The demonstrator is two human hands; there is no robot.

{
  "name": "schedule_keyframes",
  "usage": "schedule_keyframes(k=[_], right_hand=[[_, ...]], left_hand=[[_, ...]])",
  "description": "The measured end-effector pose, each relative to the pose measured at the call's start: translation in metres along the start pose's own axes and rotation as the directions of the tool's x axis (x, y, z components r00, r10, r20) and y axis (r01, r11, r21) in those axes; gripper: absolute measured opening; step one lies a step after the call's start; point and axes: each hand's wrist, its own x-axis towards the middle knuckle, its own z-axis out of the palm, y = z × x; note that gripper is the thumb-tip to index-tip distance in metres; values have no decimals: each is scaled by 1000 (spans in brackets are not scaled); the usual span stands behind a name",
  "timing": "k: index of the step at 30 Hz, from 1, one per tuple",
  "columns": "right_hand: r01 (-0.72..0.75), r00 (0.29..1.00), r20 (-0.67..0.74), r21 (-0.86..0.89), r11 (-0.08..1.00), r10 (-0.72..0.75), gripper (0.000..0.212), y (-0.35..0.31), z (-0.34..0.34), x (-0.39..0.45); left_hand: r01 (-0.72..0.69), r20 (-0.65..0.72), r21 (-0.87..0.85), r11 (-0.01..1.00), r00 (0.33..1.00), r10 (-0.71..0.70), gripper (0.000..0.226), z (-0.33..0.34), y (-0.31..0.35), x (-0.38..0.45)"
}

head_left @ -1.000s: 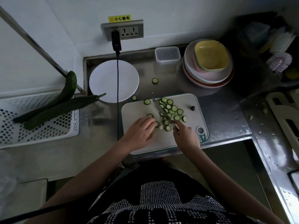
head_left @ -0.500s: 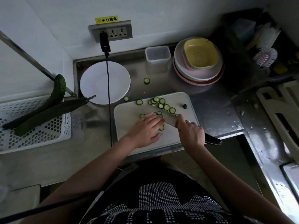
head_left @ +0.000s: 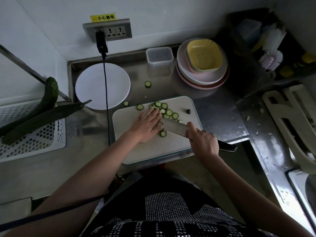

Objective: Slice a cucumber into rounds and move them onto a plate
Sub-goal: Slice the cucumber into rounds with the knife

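Cucumber rounds [head_left: 164,110] lay on the cutting board [head_left: 153,147], just beyond the left hand [head_left: 145,126]. That hand rested flat, fingers straight, fingertips touching the knife blade [head_left: 174,128] and nearest rounds; it hid any slices beneath. Right hand [head_left: 202,144] gripped the knife where blade met handle, forefinger extended along the blade, covering most of the handle [head_left: 226,147].

Bare forearms; black garment [head_left: 171,214], silver stud grid.
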Motion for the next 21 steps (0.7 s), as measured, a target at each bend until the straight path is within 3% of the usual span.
schedule_keyframes(k=[3,6,8,13,17,21], right_hand=[[-28,1000,10,16,999,28,33,2,0,1],[-28,1000,13,15,999,28,36,4,-1,3],[-10,1000,13,-3,1000,10,40,4,0,3],[3,1000,17,-24,1000,-3,45,4,0,1],[-9,999,39,-19,1000,10,42,2,-2,0],[-37,999,22,32,999,37,27,7,-6,-8]], left_hand=[[-79,-278,5,997,957,78,65,3,2,-8],[-284,-366,66,957,885,288,54,10,2,-14],[-292,-340,60,955,893,294,56,14,1,-15],[-91,-182,152,984,976,118,79,4,-4,-11],[163,-23,-5,987,986,-163,69,-5,-4,-3],[236,40,-67,969,971,-234,65,0,-19,-6]])
